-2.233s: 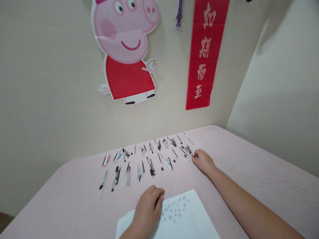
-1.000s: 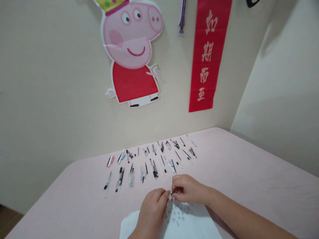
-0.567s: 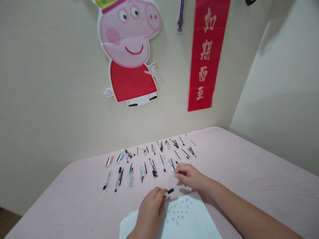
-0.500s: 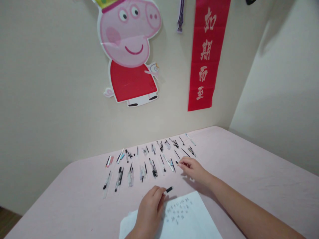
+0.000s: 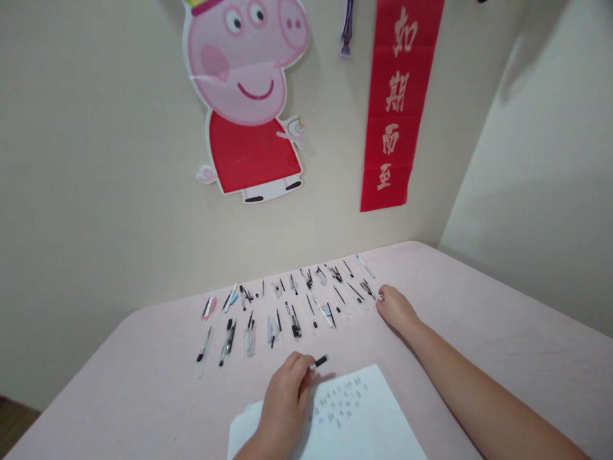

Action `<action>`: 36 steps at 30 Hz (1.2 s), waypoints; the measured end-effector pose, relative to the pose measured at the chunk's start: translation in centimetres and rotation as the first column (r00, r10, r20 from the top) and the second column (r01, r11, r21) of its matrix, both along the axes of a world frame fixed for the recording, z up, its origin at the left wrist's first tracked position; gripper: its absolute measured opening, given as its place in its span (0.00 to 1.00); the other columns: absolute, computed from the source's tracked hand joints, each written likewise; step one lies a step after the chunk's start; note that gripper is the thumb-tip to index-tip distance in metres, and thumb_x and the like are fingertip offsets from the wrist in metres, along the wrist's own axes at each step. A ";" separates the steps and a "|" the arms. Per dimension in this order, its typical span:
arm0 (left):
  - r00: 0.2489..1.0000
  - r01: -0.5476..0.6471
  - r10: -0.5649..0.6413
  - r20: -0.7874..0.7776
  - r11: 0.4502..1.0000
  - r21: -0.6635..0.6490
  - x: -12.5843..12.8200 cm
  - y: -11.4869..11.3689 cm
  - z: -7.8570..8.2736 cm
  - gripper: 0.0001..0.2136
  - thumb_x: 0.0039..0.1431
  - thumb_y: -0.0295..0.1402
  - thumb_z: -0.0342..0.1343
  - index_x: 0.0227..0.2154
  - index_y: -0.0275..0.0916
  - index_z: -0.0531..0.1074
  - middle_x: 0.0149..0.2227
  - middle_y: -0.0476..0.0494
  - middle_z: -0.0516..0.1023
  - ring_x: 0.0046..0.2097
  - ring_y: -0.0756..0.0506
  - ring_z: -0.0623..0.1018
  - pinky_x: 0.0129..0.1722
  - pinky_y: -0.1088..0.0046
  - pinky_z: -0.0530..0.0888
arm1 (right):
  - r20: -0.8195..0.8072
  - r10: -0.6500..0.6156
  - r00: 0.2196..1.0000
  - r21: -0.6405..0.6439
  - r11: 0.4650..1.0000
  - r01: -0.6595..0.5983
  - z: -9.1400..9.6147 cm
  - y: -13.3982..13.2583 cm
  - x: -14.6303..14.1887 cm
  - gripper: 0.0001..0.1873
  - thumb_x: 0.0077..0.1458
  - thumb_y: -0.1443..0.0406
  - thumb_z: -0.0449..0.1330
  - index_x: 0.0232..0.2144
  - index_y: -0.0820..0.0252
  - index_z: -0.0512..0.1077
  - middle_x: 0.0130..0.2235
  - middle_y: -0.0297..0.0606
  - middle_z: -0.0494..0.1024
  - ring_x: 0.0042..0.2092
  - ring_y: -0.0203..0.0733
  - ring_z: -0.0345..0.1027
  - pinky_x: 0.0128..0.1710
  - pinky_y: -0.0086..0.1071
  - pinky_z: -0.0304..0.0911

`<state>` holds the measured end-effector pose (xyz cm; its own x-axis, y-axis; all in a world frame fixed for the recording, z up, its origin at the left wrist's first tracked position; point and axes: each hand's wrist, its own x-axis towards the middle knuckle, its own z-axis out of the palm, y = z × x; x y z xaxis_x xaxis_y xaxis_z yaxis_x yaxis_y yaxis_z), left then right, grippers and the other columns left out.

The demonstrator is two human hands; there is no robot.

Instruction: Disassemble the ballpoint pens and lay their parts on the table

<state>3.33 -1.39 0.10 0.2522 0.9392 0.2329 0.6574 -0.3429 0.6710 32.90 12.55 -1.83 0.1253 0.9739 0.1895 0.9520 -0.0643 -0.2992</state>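
My left hand (image 5: 286, 395) rests on the near part of the pink table (image 5: 488, 319), fingers closed round a small black pen part (image 5: 320, 361) whose tip sticks out to the right. My right hand (image 5: 395, 308) is stretched out to the right end of two rows of taken-apart pens and pen parts (image 5: 287, 310), fingers curled, its fingertips touching small parts there. What they pinch is too small to name. A white sheet with handwriting (image 5: 345, 415) lies under my left wrist.
The table stands in a corner, walls close behind and on the right. A cartoon pig cutout (image 5: 246, 96) and a red banner with characters (image 5: 395, 102) hang on the back wall. The table's left edge drops away at the lower left.
My hands met over the sheet, and the black part passed to my left hand. My right hand then travelled back out to the right end of the rows.
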 end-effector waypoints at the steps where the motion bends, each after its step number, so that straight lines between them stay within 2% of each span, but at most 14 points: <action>1: 1.000 0.002 -0.002 0.002 1.000 0.003 0.0 0.0 0.0 0.09 0.59 0.29 0.44 0.35 0.41 0.70 0.34 0.43 0.73 0.36 0.46 0.74 0.36 0.72 0.69 | 0.014 -0.011 1.000 -0.011 1.000 0.012 0.1 0.0 -0.1 0.11 0.52 0.72 0.53 0.39 0.68 0.69 0.38 0.48 0.75 0.40 0.42 0.69 0.38 0.29 0.56; 13: 0.998 -0.051 0.051 0.044 0.999 0.004 -0.1 0.1 -0.3 0.09 0.58 0.28 0.44 0.35 0.40 0.69 0.33 0.44 0.73 0.35 0.46 0.74 0.36 0.70 0.69 | 0.002 -0.055 0.998 -0.005 0.998 0.055 0.6 -0.3 0.0 0.11 0.47 0.76 0.53 0.34 0.70 0.71 0.35 0.54 0.76 0.38 0.46 0.70 0.36 0.32 0.58; 17: 0.993 -0.083 0.081 0.088 0.996 0.018 -0.1 0.2 -0.6 0.09 0.59 0.31 0.44 0.35 0.40 0.70 0.33 0.44 0.74 0.35 0.46 0.74 0.37 0.69 0.70 | -0.059 -0.010 0.998 0.075 0.997 0.014 0.4 0.0 0.1 0.13 0.48 0.75 0.50 0.36 0.67 0.70 0.36 0.48 0.75 0.39 0.43 0.70 0.39 0.31 0.59; 19: 0.988 -0.107 0.103 0.117 0.994 0.024 -0.1 0.4 -0.7 0.10 0.59 0.33 0.45 0.36 0.40 0.71 0.33 0.43 0.75 0.36 0.45 0.75 0.37 0.68 0.71 | -0.210 0.055 0.976 0.138 0.990 -0.026 0.2 0.1 -0.5 0.12 0.49 0.73 0.50 0.36 0.64 0.68 0.33 0.41 0.74 0.35 0.40 0.69 0.36 0.30 0.61; 20: 0.984 -0.118 0.114 0.134 0.993 0.025 -0.2 0.5 -0.8 0.10 0.59 0.34 0.46 0.36 0.39 0.72 0.33 0.43 0.75 0.36 0.45 0.75 0.37 0.68 0.71 | -0.345 0.104 0.933 0.171 0.984 -0.046 0.2 -0.1 -1.0 0.11 0.48 0.71 0.50 0.36 0.62 0.67 0.30 0.37 0.73 0.32 0.39 0.69 0.32 0.30 0.62; 21: 0.981 -0.129 0.124 0.150 0.991 0.027 -0.2 0.6 -0.9 0.10 0.59 0.35 0.46 0.36 0.39 0.72 0.34 0.43 0.76 0.36 0.45 0.75 0.37 0.67 0.72 | -0.516 0.160 0.842 0.204 0.977 -0.060 0.2 -0.3 -1.8 0.10 0.48 0.69 0.50 0.34 0.60 0.66 0.28 0.33 0.71 0.27 0.38 0.67 0.28 0.30 0.61; 23: 0.974 -0.147 0.140 0.177 0.989 0.030 -0.2 0.7 -1.0 0.11 0.59 0.36 0.47 0.37 0.38 0.72 0.35 0.42 0.76 0.36 0.44 0.75 0.38 0.67 0.72 | -0.785 0.244 0.570 0.225 0.969 -0.105 0.6 -1.2 -3.6 0.07 0.46 0.66 0.53 0.32 0.57 0.63 0.25 0.28 0.68 0.23 0.36 0.64 0.22 0.28 0.59; 24: 0.972 -0.154 0.146 0.185 0.988 0.029 -0.2 0.7 -1.1 0.11 0.58 0.36 0.47 0.37 0.38 0.72 0.35 0.41 0.77 0.37 0.44 0.76 0.38 0.66 0.72 | -0.855 0.264 0.447 0.219 0.964 -0.151 1.0 -1.8 -4.7 0.07 0.46 0.65 0.54 0.31 0.57 0.62 0.23 0.27 0.67 0.23 0.36 0.64 0.21 0.28 0.59; 26: 0.969 -0.164 0.157 0.193 0.986 0.022 -0.3 0.7 -1.2 0.12 0.59 0.37 0.47 0.37 0.38 0.72 0.35 0.41 0.77 0.36 0.44 0.76 0.38 0.66 0.72 | -0.925 0.267 0.269 0.201 0.947 -0.250 2.0 -3.3 -6.7 0.09 0.44 0.63 0.59 0.28 0.57 0.62 0.23 0.28 0.69 0.24 0.35 0.66 0.21 0.27 0.61; 30: 0.967 -0.174 0.169 0.191 0.985 0.013 -0.4 0.7 -1.2 0.11 0.58 0.36 0.48 0.36 0.38 0.72 0.35 0.41 0.77 0.36 0.44 0.76 0.37 0.67 0.72 | -0.979 0.188 0.080 0.141 0.905 -0.401 3.6 -5.8 -9.4 0.13 0.44 0.59 0.63 0.27 0.59 0.65 0.27 0.34 0.75 0.28 0.36 0.70 0.23 0.27 0.63; 32: 0.970 -0.172 0.168 0.178 0.985 0.008 -0.4 0.7 -1.2 0.11 0.57 0.35 0.47 0.36 0.38 0.72 0.35 0.41 0.77 0.35 0.45 0.76 0.36 0.68 0.72 | -0.989 0.148 0.006 0.131 0.892 -0.433 3.9 -6.5 -10.0 0.17 0.43 0.56 0.65 0.27 0.60 0.65 0.29 0.36 0.77 0.29 0.37 0.72 0.24 0.27 0.64; 36: 0.971 -0.170 0.167 0.168 0.985 0.004 -0.4 0.8 -1.2 0.11 0.57 0.34 0.47 0.36 0.38 0.72 0.34 0.41 0.77 0.34 0.45 0.75 0.35 0.68 0.72 | -0.991 0.123 -0.049 0.132 0.880 -0.457 3.6 -7.0 -10.6 0.19 0.41 0.54 0.67 0.27 0.60 0.65 0.31 0.38 0.78 0.30 0.38 0.73 0.24 0.27 0.65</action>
<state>2.97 -0.57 -1.14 0.0467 0.9600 0.2761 0.5862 -0.2502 0.7706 22.30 5.58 1.79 -0.2829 0.9591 0.0067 -0.2831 -0.0768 -0.9560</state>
